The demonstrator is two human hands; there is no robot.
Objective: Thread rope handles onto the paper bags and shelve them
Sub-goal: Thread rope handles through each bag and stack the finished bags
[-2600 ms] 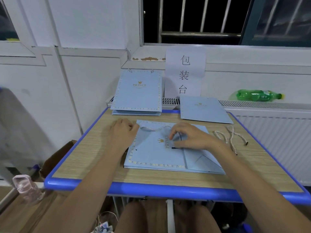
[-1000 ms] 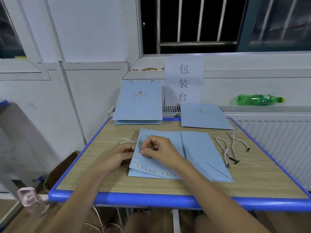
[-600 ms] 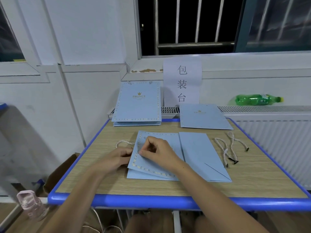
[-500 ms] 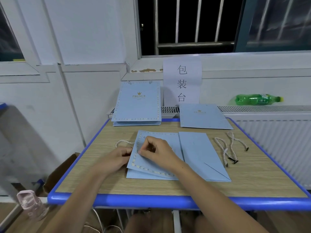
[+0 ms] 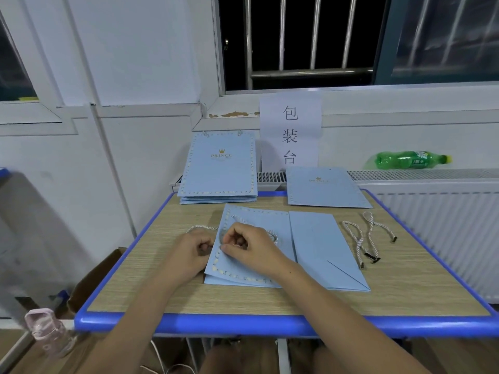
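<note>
paper bag (image 5: 270, 249): flat, mid-table, nearer the left edge | right hand (image 5: 249, 249): grip curled, pinching rope handle (image 5: 201, 227) at bag's left border | left hand (image 5: 193, 252): grip curled on bag's left edge | spare ropes (image 5: 367, 238): by right edge
</note>
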